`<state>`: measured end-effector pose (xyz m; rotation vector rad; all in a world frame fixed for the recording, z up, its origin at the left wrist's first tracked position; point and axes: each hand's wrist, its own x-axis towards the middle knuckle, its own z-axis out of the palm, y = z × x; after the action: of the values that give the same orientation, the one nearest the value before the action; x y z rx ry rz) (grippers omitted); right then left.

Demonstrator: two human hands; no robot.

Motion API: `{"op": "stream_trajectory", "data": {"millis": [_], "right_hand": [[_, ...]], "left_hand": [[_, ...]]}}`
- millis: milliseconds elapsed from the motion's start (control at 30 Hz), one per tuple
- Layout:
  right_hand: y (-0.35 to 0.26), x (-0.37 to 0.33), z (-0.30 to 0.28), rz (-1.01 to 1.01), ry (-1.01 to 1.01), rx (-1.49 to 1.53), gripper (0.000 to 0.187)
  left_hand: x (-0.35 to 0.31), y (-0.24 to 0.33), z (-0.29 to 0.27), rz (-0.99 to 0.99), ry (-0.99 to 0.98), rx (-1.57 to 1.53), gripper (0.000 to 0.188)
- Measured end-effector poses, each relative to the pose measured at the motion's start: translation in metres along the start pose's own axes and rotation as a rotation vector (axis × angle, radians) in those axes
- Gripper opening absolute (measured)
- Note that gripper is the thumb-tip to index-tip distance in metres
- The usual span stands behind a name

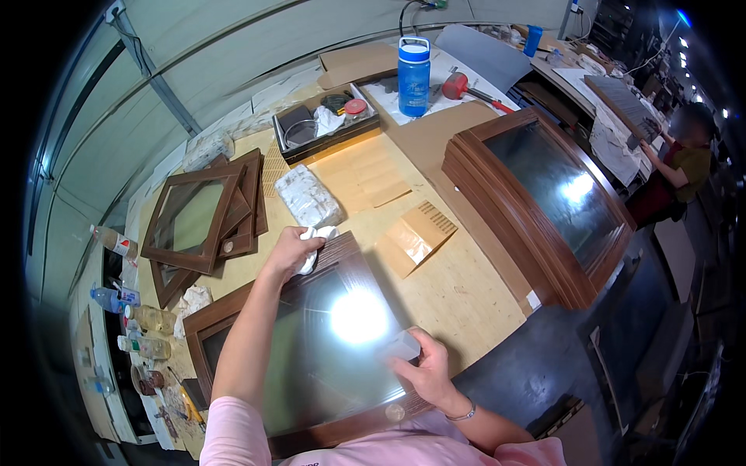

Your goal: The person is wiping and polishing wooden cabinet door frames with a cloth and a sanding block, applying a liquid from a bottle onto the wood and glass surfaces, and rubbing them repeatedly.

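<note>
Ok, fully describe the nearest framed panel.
The panel has a brown, wood-looking frame and glossy pane mirroring light. A pale disc marks its near right corner. It lies askew on the table; the left hand holds white cloth to its far edge, the right hand a translucent block at its right edge.

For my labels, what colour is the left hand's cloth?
The cloth is white; head view shows it.
</note>
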<state>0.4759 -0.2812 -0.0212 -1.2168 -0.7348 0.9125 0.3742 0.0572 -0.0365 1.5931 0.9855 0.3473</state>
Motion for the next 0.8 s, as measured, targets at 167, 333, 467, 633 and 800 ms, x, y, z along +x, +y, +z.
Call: {"op": "stream_trajectory", "data": {"millis": [167, 333, 467, 633, 800], "right_hand": [[0.002, 0.0, -0.003, 0.027, 0.016, 0.019, 0.022], [-0.027, -0.004, -0.017, 0.203, 0.309, 0.441, 0.033], [-0.032, 0.029, -0.058, -0.042, 0.453, 0.293, 0.027], [-0.035, 0.055, -0.049, -0.058, 0.417, 0.363, 0.023], [-0.019, 0.054, -0.048, 0.002, 0.378, 0.356, 0.023]], "left_hand": [[-0.039, 0.011, 0.067, 0.603, 0.309, 0.488, 0.04], [-0.177, 0.004, 0.112, 0.897, -0.482, 0.394, 0.048], [-0.17, 0.058, 0.092, 0.726, -0.557, 0.313, 0.046], [-0.032, 0.026, 0.076, 0.939, 0.261, 0.978, 0.032], [0.006, 0.053, 0.077, 0.272, 0.153, 0.796, 0.026]]}}
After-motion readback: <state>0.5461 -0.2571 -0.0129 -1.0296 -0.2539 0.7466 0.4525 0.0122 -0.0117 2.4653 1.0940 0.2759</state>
